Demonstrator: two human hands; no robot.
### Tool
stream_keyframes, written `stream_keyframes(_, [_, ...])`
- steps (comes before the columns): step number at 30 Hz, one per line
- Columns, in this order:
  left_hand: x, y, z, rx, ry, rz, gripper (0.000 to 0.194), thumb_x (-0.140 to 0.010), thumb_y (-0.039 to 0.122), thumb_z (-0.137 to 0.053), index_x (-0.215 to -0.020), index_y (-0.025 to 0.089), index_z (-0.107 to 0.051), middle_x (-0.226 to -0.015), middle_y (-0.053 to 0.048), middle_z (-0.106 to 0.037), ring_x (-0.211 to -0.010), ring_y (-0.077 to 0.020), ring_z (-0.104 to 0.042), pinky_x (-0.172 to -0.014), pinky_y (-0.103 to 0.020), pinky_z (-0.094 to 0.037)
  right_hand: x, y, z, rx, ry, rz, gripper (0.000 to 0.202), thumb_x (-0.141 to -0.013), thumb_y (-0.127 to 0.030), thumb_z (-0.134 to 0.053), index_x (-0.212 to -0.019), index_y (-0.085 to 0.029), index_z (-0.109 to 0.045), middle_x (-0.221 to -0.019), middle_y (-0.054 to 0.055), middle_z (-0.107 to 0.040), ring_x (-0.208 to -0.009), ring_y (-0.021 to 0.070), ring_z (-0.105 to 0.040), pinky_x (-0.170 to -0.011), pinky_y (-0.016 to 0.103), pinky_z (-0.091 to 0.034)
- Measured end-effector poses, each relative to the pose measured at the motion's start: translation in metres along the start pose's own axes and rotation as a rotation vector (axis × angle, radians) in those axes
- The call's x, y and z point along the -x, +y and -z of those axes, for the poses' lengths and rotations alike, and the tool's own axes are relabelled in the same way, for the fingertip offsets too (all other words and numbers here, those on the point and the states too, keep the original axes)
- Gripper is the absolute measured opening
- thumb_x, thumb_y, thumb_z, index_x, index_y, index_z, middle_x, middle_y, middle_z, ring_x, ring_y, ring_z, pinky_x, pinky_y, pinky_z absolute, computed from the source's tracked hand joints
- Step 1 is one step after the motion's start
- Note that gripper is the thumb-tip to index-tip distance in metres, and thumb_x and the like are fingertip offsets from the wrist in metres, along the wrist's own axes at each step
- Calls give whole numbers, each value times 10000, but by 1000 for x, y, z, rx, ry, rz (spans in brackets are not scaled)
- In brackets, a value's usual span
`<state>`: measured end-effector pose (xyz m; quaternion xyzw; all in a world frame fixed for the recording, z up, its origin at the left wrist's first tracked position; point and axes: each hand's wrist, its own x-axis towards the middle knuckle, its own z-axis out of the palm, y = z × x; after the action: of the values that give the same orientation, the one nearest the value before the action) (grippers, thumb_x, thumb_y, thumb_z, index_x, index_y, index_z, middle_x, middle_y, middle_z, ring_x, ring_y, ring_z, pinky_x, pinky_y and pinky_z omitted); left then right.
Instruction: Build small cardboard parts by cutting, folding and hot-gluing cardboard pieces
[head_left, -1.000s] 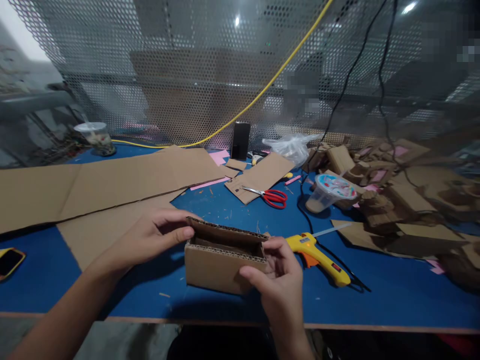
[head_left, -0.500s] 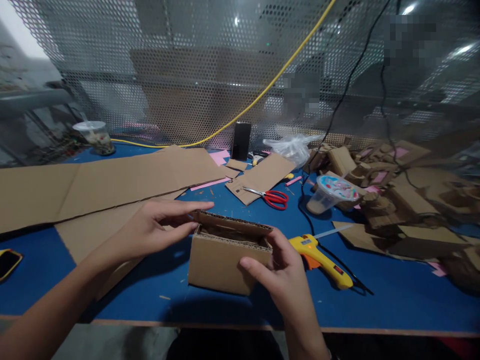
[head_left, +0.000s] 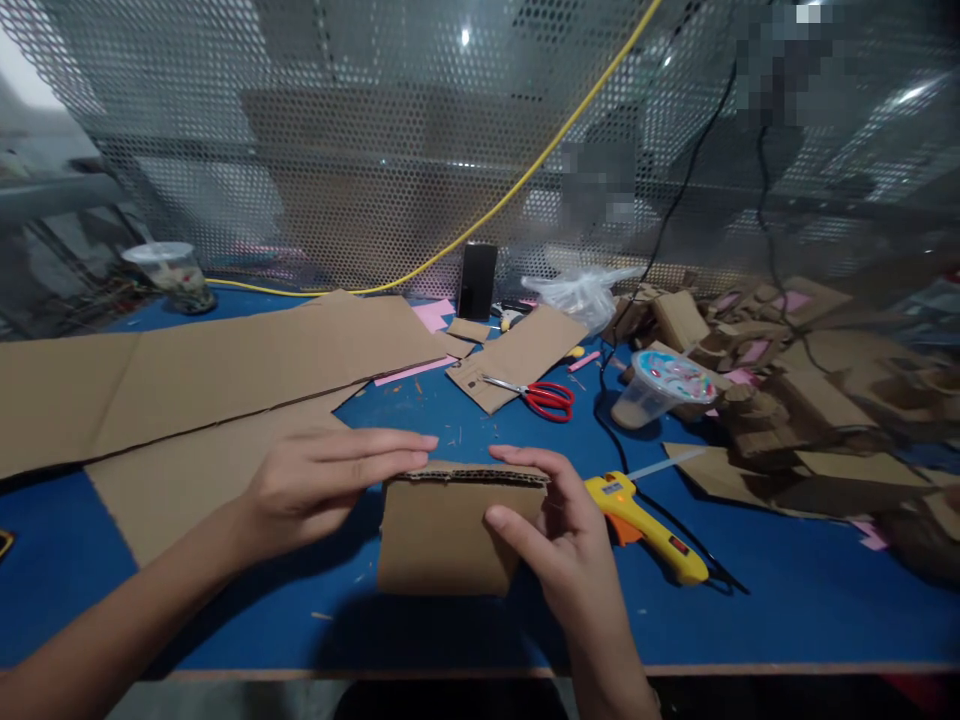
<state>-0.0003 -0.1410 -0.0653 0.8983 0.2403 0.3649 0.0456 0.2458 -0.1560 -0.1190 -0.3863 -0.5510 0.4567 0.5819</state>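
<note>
A small cardboard box (head_left: 450, 535) stands near the front of the blue table, its top flap folded down over the opening. My right hand (head_left: 551, 520) grips the box's right end, thumb on the near face and fingers behind. My left hand (head_left: 322, 485) lies with fingers stretched and close together, its fingertips on the flap at the top left edge. Just right of my right hand lies a yellow glue gun (head_left: 656, 535) with a glue stick in its back.
Red-handled scissors (head_left: 547, 400) lie behind the box near a cardboard strip (head_left: 529, 350). Long cardboard sheets (head_left: 225, 370) cover the left. A lidded cup (head_left: 660, 385) and piled cardboard pieces (head_left: 832, 400) are at the right. A phone (head_left: 478, 282) stands at the back.
The box's opening, visible before, is now covered by the flap. My left hand has moved slightly right and down onto the top edge. The view has shifted a little.
</note>
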Motion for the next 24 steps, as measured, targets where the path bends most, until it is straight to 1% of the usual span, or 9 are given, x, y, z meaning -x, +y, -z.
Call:
stream_keyframes(3, [6,7,0,-50,0,22,514,-874,3,-479,-1329,220,-583,-1288,-71,-683,-1143,-145,-667,-947,-231,-552,1,2,-1,10,0,50,387,-768,-175,-756,-1080,-373,-641,-1159,-39,-672,-1049,136,-634,-821,219,-500])
stream_keyframes(5, [4,13,0,-44,-2,42,422,-900,102,-556,-1310,196,-589,-1283,-85,-684,-1165,-164,-657,-966,-251,-552,3,3,-1,55,-33,96,384,-787,-183,-749,-1092,-385,-632,-1231,-29,-634,-1138,151,-600,-875,243,-487])
stream_keyframes(8, [-6,18,-6,-40,-30,-4,319,-910,214,-636,-1222,148,-632,-1205,-111,-721,-1083,-151,-699,-911,-207,-566,6,4,-1,159,-68,161,343,-799,-218,-755,-1076,-384,-640,-1284,-10,-592,-1201,186,-558,-932,300,-457])
stream_keyframes(11, [-12,19,-12,-86,-23,-82,268,-921,121,-591,-1184,118,-646,-1131,-109,-751,-1044,-127,-713,-902,-180,-559,7,5,-1,189,-36,179,291,-804,-244,-758,-1045,-368,-652,-1238,6,-600,-1172,204,-567,-926,329,-460])
stream_keyframes(13, [-11,20,-14,-112,-29,-98,316,-916,69,-544,-1214,123,-634,-1151,-101,-744,-1094,-130,-693,-934,-193,-551,7,5,-1,151,-13,175,282,-791,-251,-773,-1028,-350,-659,-1201,15,-612,-1142,208,-588,-886,319,-490])
stream_keyframes(16, [-8,22,-13,-116,-90,-87,402,-904,34,-484,-1279,134,-590,-1216,-98,-717,-1186,-144,-645,-983,-228,-541,10,4,-2,40,-18,115,391,-755,-262,-815,-1092,-339,-631,-1177,21,-634,-1043,197,-651,-789,284,-545])
stream_keyframes(19, [-3,29,-12,-60,-97,-80,366,-901,38,-494,-1243,136,-579,-1175,-103,-735,-1169,-138,-655,-980,-220,-543,18,0,-6,-55,-34,16,561,-704,-268,-865,-1180,-343,-577,-1121,13,-681,-912,175,-706,-740,262,-575])
stream_keyframes(21, [4,35,-11,69,-56,-54,282,-913,89,-524,-1177,168,-582,-1174,-107,-735,-1145,-161,-672,-953,-244,-567,24,-3,-11,-116,-51,35,673,-658,-250,-898,-1222,-351,-546,-1050,6,-717,-899,183,-726,-758,263,-588])
stream_keyframes(24, [21,46,-5,267,-77,107,144,-935,270,-546,-1050,224,-621,-1284,-105,-681,-1185,-254,-650,-961,-381,-577,34,-8,-14,-168,-144,131,739,-693,-214,-872,-1303,-372,-487,-1042,15,-735,-941,200,-736,-796,284,-606])
